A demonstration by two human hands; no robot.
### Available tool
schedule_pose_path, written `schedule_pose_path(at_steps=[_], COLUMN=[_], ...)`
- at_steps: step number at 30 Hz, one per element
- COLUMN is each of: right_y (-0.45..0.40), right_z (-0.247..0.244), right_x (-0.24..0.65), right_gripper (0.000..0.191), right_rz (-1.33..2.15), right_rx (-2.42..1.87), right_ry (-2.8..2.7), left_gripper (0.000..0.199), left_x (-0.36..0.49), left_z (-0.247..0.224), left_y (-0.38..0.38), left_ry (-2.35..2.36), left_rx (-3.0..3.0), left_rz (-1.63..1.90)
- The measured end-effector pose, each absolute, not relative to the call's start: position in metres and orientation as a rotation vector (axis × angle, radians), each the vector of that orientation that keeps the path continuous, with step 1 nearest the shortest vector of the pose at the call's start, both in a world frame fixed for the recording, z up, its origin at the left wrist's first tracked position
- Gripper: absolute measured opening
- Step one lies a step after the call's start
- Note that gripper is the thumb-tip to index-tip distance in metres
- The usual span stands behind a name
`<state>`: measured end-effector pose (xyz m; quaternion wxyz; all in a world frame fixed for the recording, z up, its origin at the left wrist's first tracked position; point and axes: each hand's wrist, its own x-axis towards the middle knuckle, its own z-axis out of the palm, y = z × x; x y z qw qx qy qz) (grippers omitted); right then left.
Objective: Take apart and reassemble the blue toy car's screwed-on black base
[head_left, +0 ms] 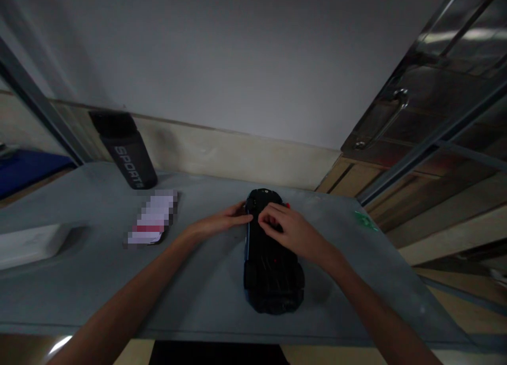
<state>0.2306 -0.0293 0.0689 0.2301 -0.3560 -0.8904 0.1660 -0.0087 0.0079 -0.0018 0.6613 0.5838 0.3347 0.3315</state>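
A toy car [273, 280] lies upside down on the grey table, its black underside up and a strip of blue body along its left edge. My left hand [232, 217] grips the car's left side near the far end, thumb on the edge and fingers partly hidden. Over the middle of the underside, my right hand [285, 225] is closed in a pinch. Whatever the pinched fingers hold, if anything, is hidden. A small red spot [288, 205] shows just beyond my right knuckles; I cannot tell what it is.
A dark bottle marked SPORT [132, 156] stands at the back left of the table [198, 301]. Before it lies a phone [154, 217], and a white box-like object [31, 246] is at far left. Green crumpled plastic [365, 221] lies near the right edge. Metal posts frame both sides.
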Motion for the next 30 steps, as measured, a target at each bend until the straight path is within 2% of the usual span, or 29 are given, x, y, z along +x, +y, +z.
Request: schedule_pose_path(at_steps=[6,9,13,20,30], right_y=[-0.015,-0.014,-0.015,-0.012,-0.011], right_z=[0.042,0.032,0.028,0.033,0.033], right_x=[0.249,0.251,0.252,0.26,0.268], right_gripper=[0.014,0.017,0.019,0.028,0.038], right_rz=[0.644,0.67,0.709,0.769,0.781], right_rx=[-1.066,-1.06,-1.056,-1.056,-1.057], right_ry=[-2.034,-1.938,-1.852,-1.672,-1.599], left_gripper=[0.053,0.035,0.017,0.013,0.013], left_x=[-0.026,-0.04,-0.051,-0.054,-0.062], left_z=[0.012,0.013,0.015,0.022,0.005], left_y=[0.013,0.012,-0.007,-0.044,-0.039], left_ry=[0.858,1.017,1.043,1.072,1.052], left_rx=[1.607,1.809,2.034,2.085,2.165], left_rz=[0.727,0.78,0.599,0.591,0.673])
